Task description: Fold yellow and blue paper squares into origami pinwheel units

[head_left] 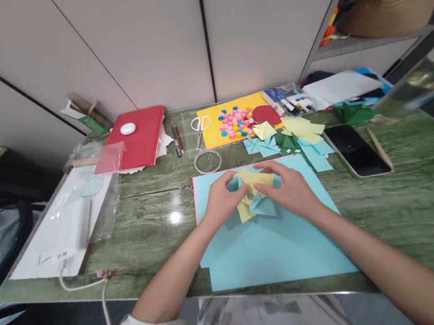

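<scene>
Head cam, near to far: the lt-blue sheet (277, 256) sits lower center, its near edge close to the edge of the green table (157, 229). Just above that, around the middle of the frame, is your folded paper piece (258, 179), yellow w/ lt-blue flaps, up between both hands. Key relation imo: it's right at your fingertips, left hand (223, 196) on its left side, right hand (292, 187) on its right, neither one clearly nearer afaict. The yellow top layer's long axis runs approx L-R across the frame, so basically from one hand to the other. Your L thumb + index pinch the left part, R thumb + index pinch the right part. Thumbs are on the near side, tips close together; can't tell what the other fingers are doing.

Further up, right of center: the phone (354, 147) w/ a wooden stick (379, 149) beside it, plus a pile of folded bits (304, 129). Up from your L hand there's a ring (196, 163), scissors (206, 123) just past it, then small colored pieces (235, 121) on a yellow sheet (210, 112).

Labels: phone screen's dark, no brand visible. Marker pack (287, 101), upper right, has a printed cover, 2 small to read. Green box (94, 122), upper left, has pale lettering, too blurry tbh.
</scene>
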`<state>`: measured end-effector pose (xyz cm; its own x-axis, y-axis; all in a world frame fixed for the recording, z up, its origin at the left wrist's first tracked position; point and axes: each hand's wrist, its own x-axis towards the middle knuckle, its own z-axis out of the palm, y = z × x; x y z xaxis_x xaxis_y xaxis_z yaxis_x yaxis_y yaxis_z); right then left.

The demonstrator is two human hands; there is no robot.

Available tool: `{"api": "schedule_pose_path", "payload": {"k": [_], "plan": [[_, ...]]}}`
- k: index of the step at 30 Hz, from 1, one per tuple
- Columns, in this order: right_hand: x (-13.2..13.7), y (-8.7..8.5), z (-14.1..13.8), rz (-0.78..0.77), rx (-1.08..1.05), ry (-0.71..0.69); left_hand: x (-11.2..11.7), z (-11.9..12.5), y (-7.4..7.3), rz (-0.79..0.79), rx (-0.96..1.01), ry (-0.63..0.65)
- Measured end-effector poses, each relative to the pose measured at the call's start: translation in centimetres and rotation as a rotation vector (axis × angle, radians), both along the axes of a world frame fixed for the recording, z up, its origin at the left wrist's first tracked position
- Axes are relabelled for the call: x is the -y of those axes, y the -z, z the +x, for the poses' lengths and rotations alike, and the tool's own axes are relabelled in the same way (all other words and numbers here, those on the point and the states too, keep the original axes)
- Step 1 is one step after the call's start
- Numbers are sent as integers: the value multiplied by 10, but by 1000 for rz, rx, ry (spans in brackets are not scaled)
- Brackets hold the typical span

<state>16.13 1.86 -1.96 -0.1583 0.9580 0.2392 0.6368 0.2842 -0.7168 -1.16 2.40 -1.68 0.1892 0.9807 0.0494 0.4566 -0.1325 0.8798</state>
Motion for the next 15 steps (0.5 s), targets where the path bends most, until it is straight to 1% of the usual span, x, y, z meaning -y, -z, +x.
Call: {"api": "schedule_pose_path", "payload": {"k": [2,4,7,9,12,15], "plan": [[0,1,0,-100,-51,-63,3,1,1,7,-63,11],[0,1,-2,-120,-31,-87,5,2,1,13,-108,18],[0,0,-3,-65,100,-76,5,3,2,13,-110,38],[1,1,-3,-18,175,-74,4,2,2,5,-63,62],[0,5,-1,36,210,-51,1,-1,2,-34,36,74],[-1,9,1,79,218,24,-1,-4,4,-118,131,55]]}}
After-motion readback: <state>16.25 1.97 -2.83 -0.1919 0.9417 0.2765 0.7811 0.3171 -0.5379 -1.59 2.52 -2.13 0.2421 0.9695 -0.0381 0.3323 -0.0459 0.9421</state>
